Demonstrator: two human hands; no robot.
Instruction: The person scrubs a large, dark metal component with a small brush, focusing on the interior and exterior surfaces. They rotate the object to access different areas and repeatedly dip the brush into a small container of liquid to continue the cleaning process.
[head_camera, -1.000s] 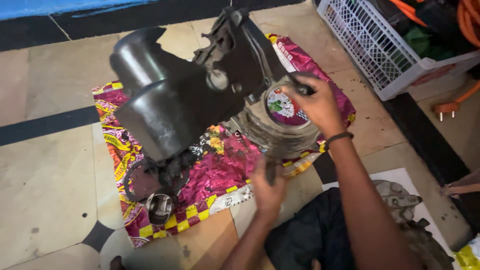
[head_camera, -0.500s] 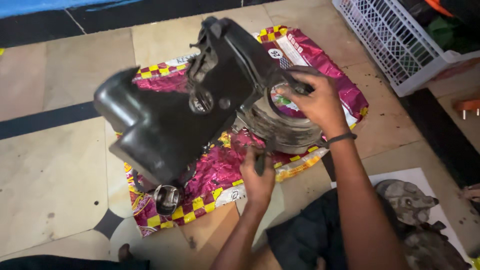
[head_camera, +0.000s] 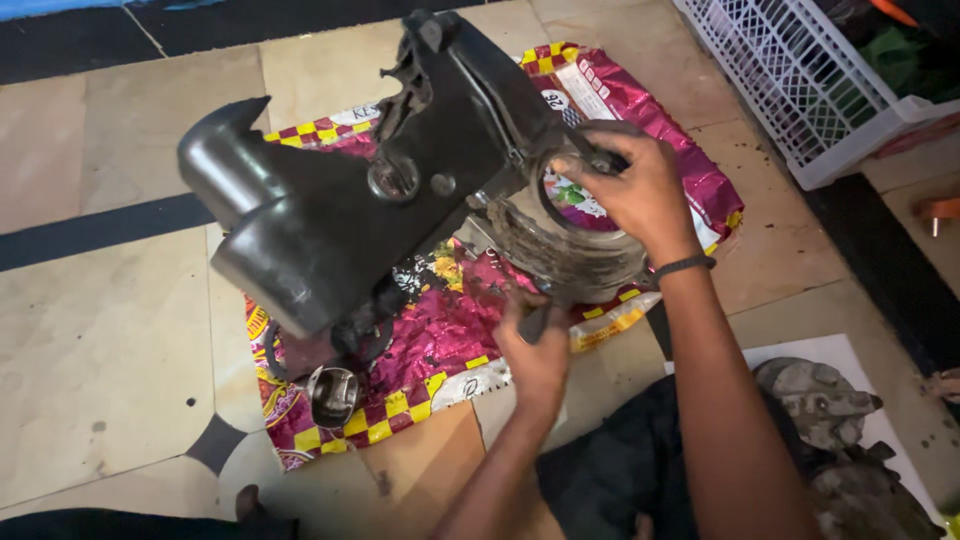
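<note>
Two hands work on one large, greasy engine casing (head_camera: 400, 190), which stands tilted up off a pink and yellow checked plastic sack (head_camera: 430, 330) spread on the tiled floor (head_camera: 100, 330). Far to the left of both hands, the casing's dark rounded end (head_camera: 215, 160) juts up and out over the floor. Below it and well left of the left hand, a small shiny metal piston (head_camera: 333, 392) lies on the sack, apart from the casing, so at least one part appears to be out already. The left hand (head_camera: 540, 355) is closed around a dark tool handle (head_camera: 535, 322) just under the casing's round, dirt-caked opening (head_camera: 575, 250); what the tool's tip meets is hidden. Above it, the right hand (head_camera: 640, 195), with a dark band at the wrist, curls its fingers over the upper rim of that opening and steadies the casing. The casing itself looks mostly whole, with its bosses and cover in place, so I judge the stripping-down to be at an early or middle stage, with much left. Right of the right hand, past the sack's edge, a white plastic basket (head_camera: 800, 90) sits on the floor. Below the right forearm, another grey metal engine part (head_camera: 815, 400) rests on a white sheet (head_camera: 850, 350).
</note>
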